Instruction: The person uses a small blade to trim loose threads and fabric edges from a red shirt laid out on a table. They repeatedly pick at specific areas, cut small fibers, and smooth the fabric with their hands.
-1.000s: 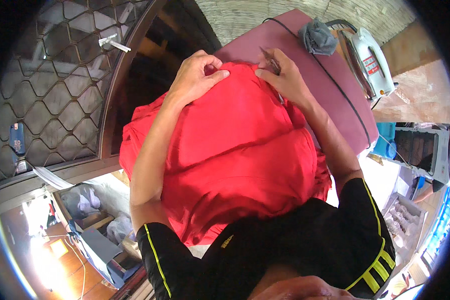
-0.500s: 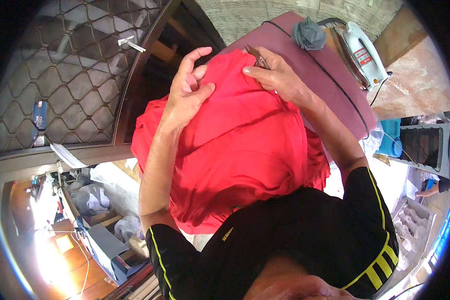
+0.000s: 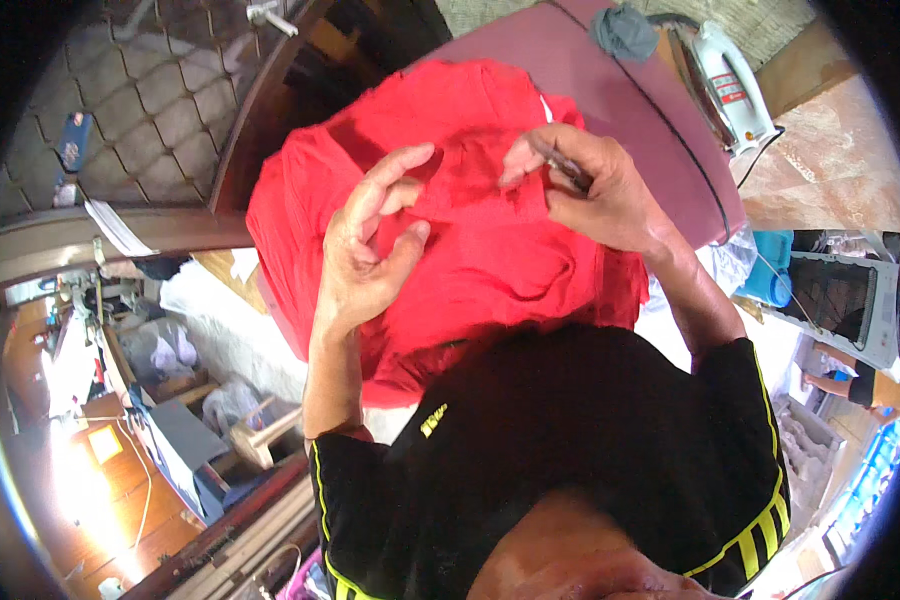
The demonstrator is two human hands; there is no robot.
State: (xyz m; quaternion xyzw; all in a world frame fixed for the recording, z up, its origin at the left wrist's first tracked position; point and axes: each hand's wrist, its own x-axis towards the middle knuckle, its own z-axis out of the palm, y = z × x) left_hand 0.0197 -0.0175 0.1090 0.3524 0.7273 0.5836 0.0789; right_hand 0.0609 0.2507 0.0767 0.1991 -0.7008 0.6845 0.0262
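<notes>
Red cloth (image 3: 450, 250) lies spread and rumpled in front of me, partly over a padded mauve board. Over its left half hovers my left hand (image 3: 375, 235), thumb and fingers curved apart with nothing gripped between them. My right hand (image 3: 605, 190) is at the right part of the cloth, its fingers closed around small dark thread snips (image 3: 564, 165). The snips' lower part is hidden in the palm. Fingertips of the right hand are near the cloth, slightly blurred; I cannot tell whether they pinch it.
The mauve board (image 3: 670, 130) carries a black cord, a grey bundle (image 3: 623, 33) and a white iron (image 3: 730, 90) at its far right. A metal lattice (image 3: 140, 100) stands at far left. Bags and boxes lie lower left. Another person's arm (image 3: 840, 388) shows at far right.
The cloth edge that was lifted between both hands has come down, and the cloth now spreads farther away. Both hands moved nearer to me; the left has come off the cloth.
</notes>
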